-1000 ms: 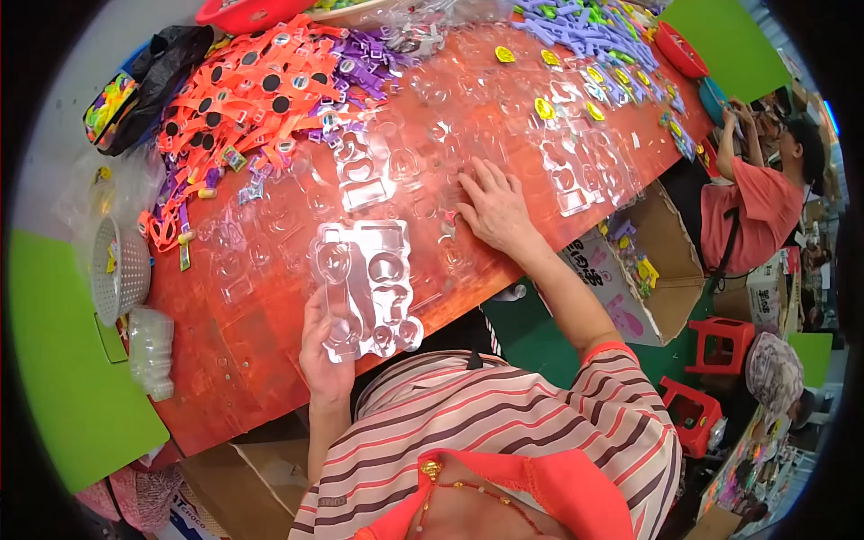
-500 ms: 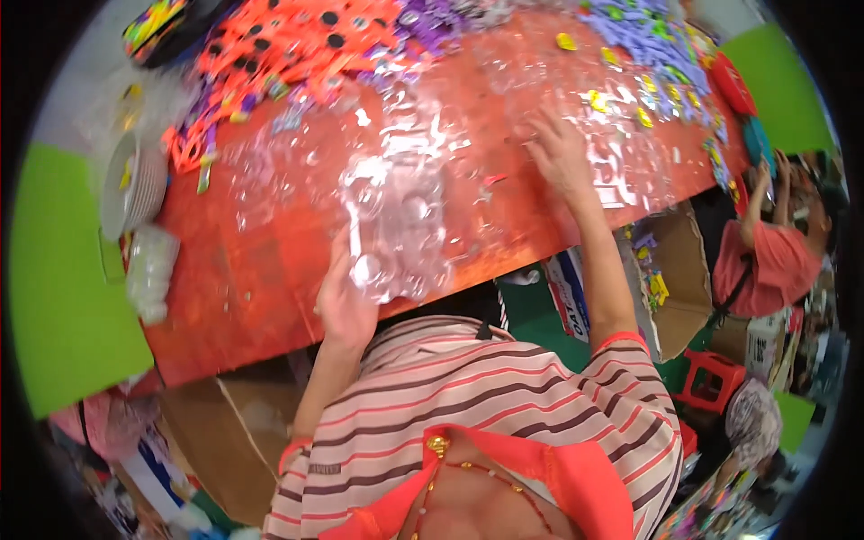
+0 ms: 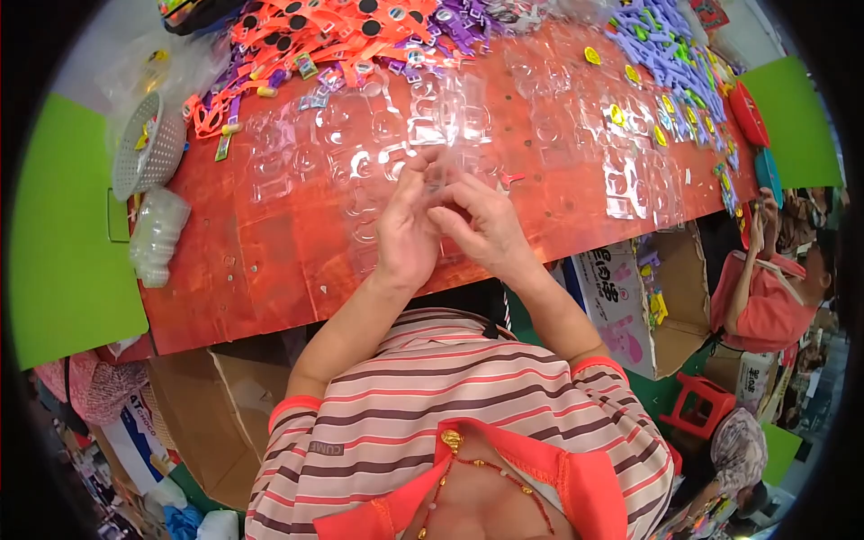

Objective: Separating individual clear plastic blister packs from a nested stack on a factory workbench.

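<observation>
In the head view, the only one given, the left hand (image 3: 409, 238) and the right hand (image 3: 490, 234) are now brought together over the near side of the red table (image 3: 216, 288). Half a second ago the right was held well off to the right, while the left was set at the lower edge of a clear plastic sheet. The gap is closed now, so the work is judged to have been passed from separate hands to two-handed handling at one spot.

The left is kept part open, palm turned inward, fingers pointed away from the body. The right is half curled, its thumb and forefinger bent toward each other around a dark gap. Whether anything is pinched by either cannot be told; any clear plastic there is barely shown.

A clear moulded tray (image 3: 363, 225) is seen flat on the table just left of the left hand, partly covered by it. More clear trays (image 3: 621, 184) are laid out to the right, with yellow pieces (image 3: 617, 114) placed along them. A small red piece (image 3: 511, 179) is left near the right hand, not visibly touched. Orange straps (image 3: 333, 31) are heaped at the back.
</observation>
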Demonstrator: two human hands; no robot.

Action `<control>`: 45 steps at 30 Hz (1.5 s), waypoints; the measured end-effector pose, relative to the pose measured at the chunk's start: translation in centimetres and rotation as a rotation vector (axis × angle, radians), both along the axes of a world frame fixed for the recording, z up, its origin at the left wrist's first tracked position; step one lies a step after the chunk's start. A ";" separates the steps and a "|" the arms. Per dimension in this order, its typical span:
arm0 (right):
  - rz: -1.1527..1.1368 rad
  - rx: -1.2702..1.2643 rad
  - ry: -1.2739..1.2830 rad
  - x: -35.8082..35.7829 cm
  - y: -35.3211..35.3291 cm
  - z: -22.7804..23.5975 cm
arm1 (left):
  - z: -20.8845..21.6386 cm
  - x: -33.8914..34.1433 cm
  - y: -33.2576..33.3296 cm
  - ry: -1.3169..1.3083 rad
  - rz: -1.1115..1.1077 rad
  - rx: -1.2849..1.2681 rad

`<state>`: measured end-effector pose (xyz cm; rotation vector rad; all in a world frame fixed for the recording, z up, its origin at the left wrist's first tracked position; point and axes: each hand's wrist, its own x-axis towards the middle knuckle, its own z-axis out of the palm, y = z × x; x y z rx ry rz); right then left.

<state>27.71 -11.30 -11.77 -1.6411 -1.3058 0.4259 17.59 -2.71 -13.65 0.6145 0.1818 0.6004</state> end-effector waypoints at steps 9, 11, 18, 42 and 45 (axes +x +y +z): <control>0.149 -0.003 0.675 1.3 -1.3 0.0 | -0.7 0.7 0.2 0.080 0.069 0.173; 0.161 0.007 0.685 1.5 -1.5 -0.2 | -0.6 0.8 0.1 0.098 0.080 0.184; 0.168 0.012 0.716 1.9 -2.0 -0.9 | -1.6 0.9 0.2 0.128 0.066 0.201; -0.550 0.567 0.175 0.0 -13.2 1.3 | 0.9 -2.2 -2.4 0.284 -0.033 0.593; -0.763 0.590 0.625 5.2 -21.1 6.3 | 1.0 -3.3 3.9 0.253 0.156 0.319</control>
